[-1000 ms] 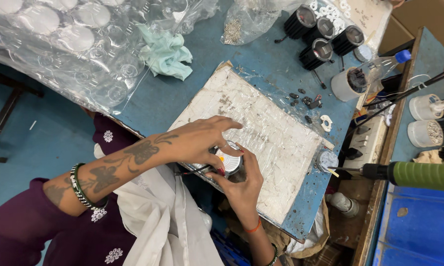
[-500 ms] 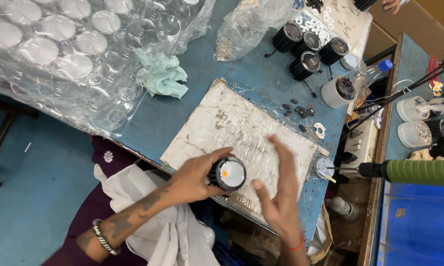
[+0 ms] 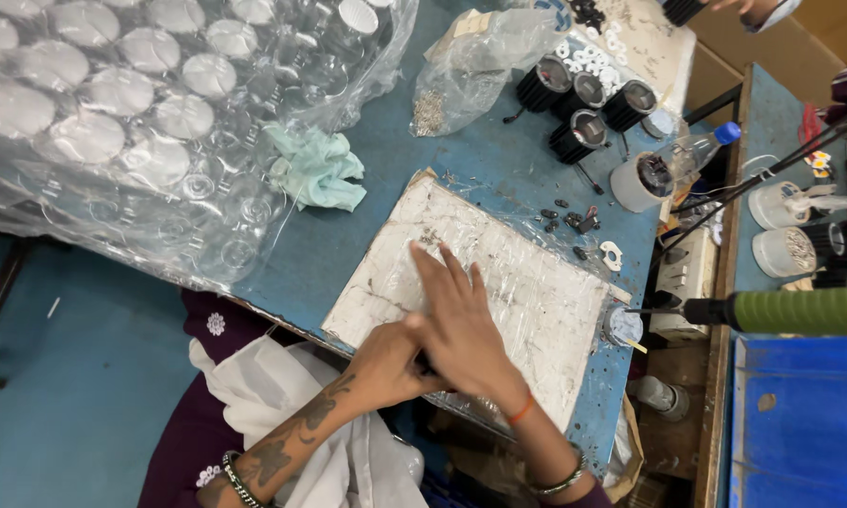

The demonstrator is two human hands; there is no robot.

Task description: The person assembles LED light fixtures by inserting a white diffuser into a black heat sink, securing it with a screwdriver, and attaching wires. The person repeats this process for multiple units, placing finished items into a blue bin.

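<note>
My left hand (image 3: 393, 362), on a tattooed forearm, curls around a small round black part at the near edge of a white board wrapped in plastic film (image 3: 536, 292). Only a dark sliver of that part (image 3: 425, 363) shows between my hands. My right hand (image 3: 456, 320) lies flat on top of it, fingers straight and pointing away across the board, covering its pale face. An orange thread circles my right wrist.
Blue table (image 3: 480, 169) carries a crumpled green cloth (image 3: 315, 169), a plastic sheet of clear domes (image 3: 113, 122), a plastic bag (image 3: 480, 66), black finned housings (image 3: 583, 103), a white cup (image 3: 635, 183), loose screws (image 3: 569, 221). A green-handled tool (image 3: 790, 310) sits at the right.
My right hand, raised and open beside the part half a second ago, has come down flat over it. The part's white face is now covered. The view has shifted slightly.
</note>
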